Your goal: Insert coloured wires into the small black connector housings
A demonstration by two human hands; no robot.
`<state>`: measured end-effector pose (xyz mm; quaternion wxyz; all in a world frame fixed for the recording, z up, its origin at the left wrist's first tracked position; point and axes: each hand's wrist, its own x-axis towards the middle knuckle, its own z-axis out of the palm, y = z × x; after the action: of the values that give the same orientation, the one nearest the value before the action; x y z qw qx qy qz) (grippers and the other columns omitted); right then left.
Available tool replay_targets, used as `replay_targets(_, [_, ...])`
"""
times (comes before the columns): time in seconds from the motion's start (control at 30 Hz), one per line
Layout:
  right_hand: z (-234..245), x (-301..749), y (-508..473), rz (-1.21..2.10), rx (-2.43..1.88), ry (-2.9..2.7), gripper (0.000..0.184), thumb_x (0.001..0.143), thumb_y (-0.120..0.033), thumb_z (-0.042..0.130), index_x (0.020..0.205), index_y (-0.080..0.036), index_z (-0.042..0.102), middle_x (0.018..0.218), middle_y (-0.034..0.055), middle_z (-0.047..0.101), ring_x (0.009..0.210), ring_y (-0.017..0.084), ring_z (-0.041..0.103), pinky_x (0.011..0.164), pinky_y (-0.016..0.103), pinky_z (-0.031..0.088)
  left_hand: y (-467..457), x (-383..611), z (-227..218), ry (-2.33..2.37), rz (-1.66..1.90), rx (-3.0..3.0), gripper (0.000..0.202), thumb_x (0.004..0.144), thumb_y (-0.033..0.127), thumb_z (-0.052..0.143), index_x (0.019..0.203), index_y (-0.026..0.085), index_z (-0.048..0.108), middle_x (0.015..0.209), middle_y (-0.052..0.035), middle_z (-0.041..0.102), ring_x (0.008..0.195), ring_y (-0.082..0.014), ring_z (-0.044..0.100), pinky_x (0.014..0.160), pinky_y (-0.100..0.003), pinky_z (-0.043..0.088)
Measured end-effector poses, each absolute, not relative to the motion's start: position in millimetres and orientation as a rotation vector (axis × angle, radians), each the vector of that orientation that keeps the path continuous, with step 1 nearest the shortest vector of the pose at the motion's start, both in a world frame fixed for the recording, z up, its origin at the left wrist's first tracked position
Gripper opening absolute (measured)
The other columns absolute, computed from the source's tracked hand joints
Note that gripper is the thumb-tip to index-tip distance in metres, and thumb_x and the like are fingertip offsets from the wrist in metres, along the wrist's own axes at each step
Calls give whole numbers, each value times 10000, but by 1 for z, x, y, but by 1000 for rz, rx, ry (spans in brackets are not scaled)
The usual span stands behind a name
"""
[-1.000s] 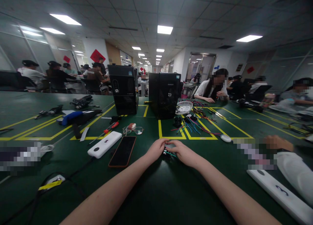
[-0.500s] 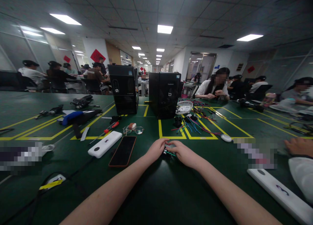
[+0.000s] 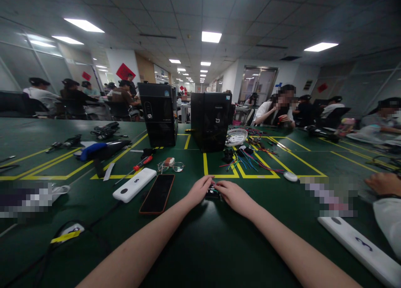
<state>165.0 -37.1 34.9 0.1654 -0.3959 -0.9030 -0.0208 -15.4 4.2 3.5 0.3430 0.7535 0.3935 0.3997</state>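
My left hand (image 3: 199,190) and my right hand (image 3: 233,194) meet over the green table (image 3: 200,246), fingers curled together round a small black connector (image 3: 212,192) with thin coloured wires. Both hands pinch it from either side, low over the table top. Most of the part is hidden by my fingers. A black phone (image 3: 157,193) and a white power bank (image 3: 134,184) lie just left of my left hand.
Two black computer towers (image 3: 158,113) (image 3: 210,121) stand behind. Glasses (image 3: 171,166), a red-handled screwdriver (image 3: 138,167), a pile of coloured wires (image 3: 247,159), a white basket (image 3: 236,136) and a white mouse (image 3: 290,176) lie around. Another person's hand (image 3: 380,183) rests at right, by a white bar (image 3: 357,244).
My hands have drawn slightly closer and lower over the connector. The other person's hand at right has pulled back to the right.
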Motion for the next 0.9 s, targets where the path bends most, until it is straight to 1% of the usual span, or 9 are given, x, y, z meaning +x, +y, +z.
replay_targets(0.1, [22, 168, -28, -148, -1141, -2515, 459, 815, -72, 426, 1247, -209, 498, 1188, 107, 545, 1111, 206, 473, 920, 404, 393, 4, -15, 0, 1021, 1017, 2049, 344, 864, 293, 457, 1174, 152, 511, 1160, -92, 580, 1084, -187, 526, 974, -328, 384])
replay_targets(0.17, [17, 169, -25, -187, -1171, -2463, 455, 819, -76, 426, 1246, -216, 498, 1199, 109, 538, 1116, 215, 464, 927, 426, 381, 4, -16, -3, 1033, 1009, 2135, 453, 785, 245, 564, 1220, 154, 475, 1230, -105, 532, 1136, -209, 486, 1005, -349, 351])
replay_targets(0.27, [14, 167, -26, -212, -1189, -2394, 409, 835, -145, 455, 1234, -221, 505, 1201, 117, 530, 1116, 230, 456, 935, 450, 367, 4, -16, -6, 1132, 1009, 2206, 575, 709, 193, 628, 1252, 160, 442, 1263, -114, 502, 1165, -236, 457, 1020, -385, 320])
replay_targets(0.33, [14, 163, -28, -217, -1181, -2360, 369, 852, -225, 464, 1218, -210, 514, 1202, 123, 524, 1124, 238, 446, 950, 459, 353, 5, -16, -7, 1249, 1003, 2213, 577, 702, 229, 649, 1239, 157, 451, 1243, -120, 516, 1148, -255, 466, 1006, -411, 322])
replay_targets(0.4, [14, 158, -28, -218, -1169, -2336, 344, 860, -272, 461, 1188, -197, 533, 1198, 128, 521, 1130, 244, 437, 959, 463, 343, 5, -16, -6, 1350, 980, 2215, 529, 704, 261, 658, 1194, 154, 489, 1191, -118, 552, 1111, -265, 491, 991, -430, 322])
replay_targets(0.53, [12, 145, -21, -193, -1137, -2285, 254, 841, -205, 471, 1064, -195, 593, 1155, 115, 539, 1124, 239, 434, 949, 454, 351, 6, -16, -3, 1432, 894, 2232, 340, 717, 249, 639, 1046, 190, 577, 1061, -74, 607, 1034, -252, 534, 987, -457, 303])
replay_targets(0.6, [10, 138, -15, -173, -1133, -2267, 223, 829, -157, 467, 997, -193, 609, 1122, 107, 551, 1103, 230, 446, 931, 440, 365, 6, -17, 0, 1448, 876, 2219, 303, 726, 247, 625, 1020, 191, 583, 1044, -71, 608, 1027, -247, 537, 991, -464, 294])
replay_targets(0.8, [8, 130, -10, -130, -1124, -2227, 181, 833, -138, 453, 923, -181, 604, 1055, 92, 571, 1038, 217, 472, 896, 410, 377, 9, -21, 2, 1477, 827, 2211, 332, 720, 329, 644, 1017, 195, 584, 1035, -67, 612, 1025, -255, 538, 998, -492, 274])
replay_targets(0.9, [9, 132, -12, -101, -1099, -2203, 194, 851, -145, 416, 906, -183, 599, 1018, 88, 578, 1003, 212, 486, 883, 403, 378, 10, -21, 0, 1489, 812, 2212, 348, 711, 324, 658, 1027, 198, 583, 1035, -69, 618, 1027, -259, 538, 1003, -503, 260])
